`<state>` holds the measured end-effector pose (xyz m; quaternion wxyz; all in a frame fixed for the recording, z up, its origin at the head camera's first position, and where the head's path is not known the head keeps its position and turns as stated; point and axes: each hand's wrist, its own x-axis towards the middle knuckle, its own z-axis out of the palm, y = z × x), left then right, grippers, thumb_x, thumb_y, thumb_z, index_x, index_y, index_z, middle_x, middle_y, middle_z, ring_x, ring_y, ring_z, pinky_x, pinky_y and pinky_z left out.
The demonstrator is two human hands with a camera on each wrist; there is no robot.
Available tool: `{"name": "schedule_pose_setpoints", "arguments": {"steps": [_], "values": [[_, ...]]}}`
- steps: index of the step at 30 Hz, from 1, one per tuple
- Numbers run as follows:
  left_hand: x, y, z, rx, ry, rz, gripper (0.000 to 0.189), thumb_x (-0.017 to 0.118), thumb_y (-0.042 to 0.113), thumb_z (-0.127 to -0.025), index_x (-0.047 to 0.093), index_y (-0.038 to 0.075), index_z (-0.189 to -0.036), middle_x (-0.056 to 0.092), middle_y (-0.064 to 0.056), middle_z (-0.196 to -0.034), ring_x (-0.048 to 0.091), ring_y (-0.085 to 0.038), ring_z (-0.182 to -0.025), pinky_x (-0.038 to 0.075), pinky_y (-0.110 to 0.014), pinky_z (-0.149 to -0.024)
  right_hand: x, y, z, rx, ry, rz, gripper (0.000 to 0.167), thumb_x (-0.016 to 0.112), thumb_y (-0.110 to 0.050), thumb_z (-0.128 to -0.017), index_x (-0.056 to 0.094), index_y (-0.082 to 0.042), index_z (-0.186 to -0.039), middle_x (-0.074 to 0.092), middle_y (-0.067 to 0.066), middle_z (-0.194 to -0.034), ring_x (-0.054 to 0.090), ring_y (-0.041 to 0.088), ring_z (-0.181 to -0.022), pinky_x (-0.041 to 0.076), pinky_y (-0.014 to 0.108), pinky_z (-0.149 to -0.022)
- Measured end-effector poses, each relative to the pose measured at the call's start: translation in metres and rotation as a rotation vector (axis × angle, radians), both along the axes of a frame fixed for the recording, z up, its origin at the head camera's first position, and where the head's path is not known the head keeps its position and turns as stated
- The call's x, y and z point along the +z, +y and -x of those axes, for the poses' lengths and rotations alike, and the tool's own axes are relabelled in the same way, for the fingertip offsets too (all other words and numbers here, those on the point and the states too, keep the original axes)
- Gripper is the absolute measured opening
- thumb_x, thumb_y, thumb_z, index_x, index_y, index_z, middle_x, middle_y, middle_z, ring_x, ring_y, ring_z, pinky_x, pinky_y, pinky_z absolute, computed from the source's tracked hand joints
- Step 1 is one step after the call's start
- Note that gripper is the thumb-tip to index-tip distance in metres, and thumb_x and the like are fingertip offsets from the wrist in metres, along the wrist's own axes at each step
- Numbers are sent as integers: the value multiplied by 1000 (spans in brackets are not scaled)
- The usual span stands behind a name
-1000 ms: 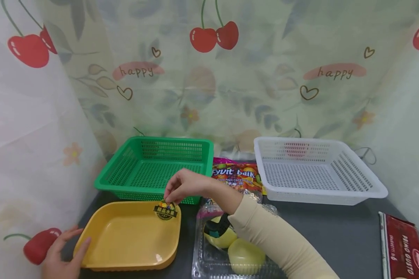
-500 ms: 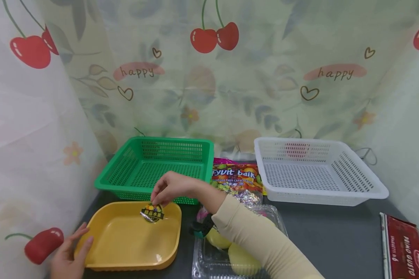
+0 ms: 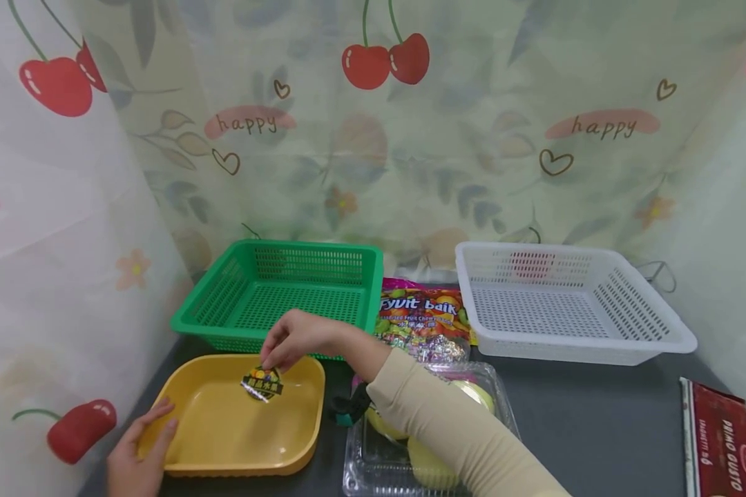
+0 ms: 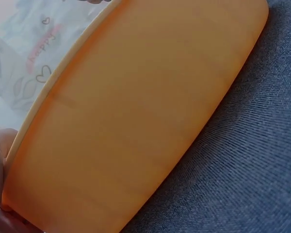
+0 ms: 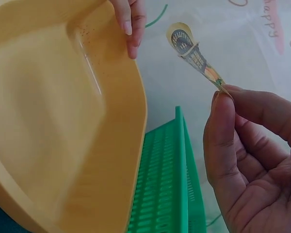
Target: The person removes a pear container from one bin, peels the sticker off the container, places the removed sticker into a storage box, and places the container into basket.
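My right hand pinches a round black-and-gold fruit sticker between thumb and forefinger, over the far side of a shallow yellow plastic tray. In the right wrist view the sticker curls upward from the fingertips, its fruit picture at the pinched end. My left hand grips the tray's left rim, with fingers reaching inside the wall. The left wrist view shows the tray's plain side wall close up, with part of the hand at its rim.
Behind the tray stands a green basket; a white basket is at back right. Between them lies a candy bag. A clear plastic box with yellow-green fruit is partly under the right sleeve. A red spaghetti pack lies far right.
My right hand has carried the sticker leftward, from the tray's far right corner to above its far middle. My left hand has shifted slightly right, further over the tray's rim.
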<state>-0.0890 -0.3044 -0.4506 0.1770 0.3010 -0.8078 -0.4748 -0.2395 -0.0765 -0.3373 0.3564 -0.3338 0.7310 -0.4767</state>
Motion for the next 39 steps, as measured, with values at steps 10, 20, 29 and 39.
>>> {"name": "schedule_pose_setpoints", "arguments": {"steps": [10,20,29,39], "values": [[-1,-2,0,-3,-6,7,47,50,40,-93,54,6,-126,46,-10,-142,39,-29,-133,27,-43,-114,-6,-14,0,-33,8,-37,10,66,-2,-83,68,3,-92,71,9,-86,65,10,-68,57,36,-78],[-1,-2,-1,-7,7,-10,49,50,41,-94,53,5,-126,44,-12,-143,35,-30,-135,23,-47,-115,-18,-25,1,-72,-14,-25,9,66,-2,-83,68,4,-89,70,8,-82,64,11,-66,57,37,-78],[-1,0,-1,-21,24,-10,42,52,34,-94,55,4,-124,46,-14,-142,35,-29,-135,23,-46,-115,-26,-27,3,-108,-30,0,8,65,0,-83,68,5,-89,69,9,-83,65,13,-67,58,34,-73],[-3,1,0,-16,46,21,38,55,31,-93,58,5,-121,50,-13,-138,38,-26,-133,25,-40,-115,-28,-29,2,-57,-37,1,9,63,1,-85,67,4,-92,70,11,-85,63,12,-65,57,39,-78]]}}
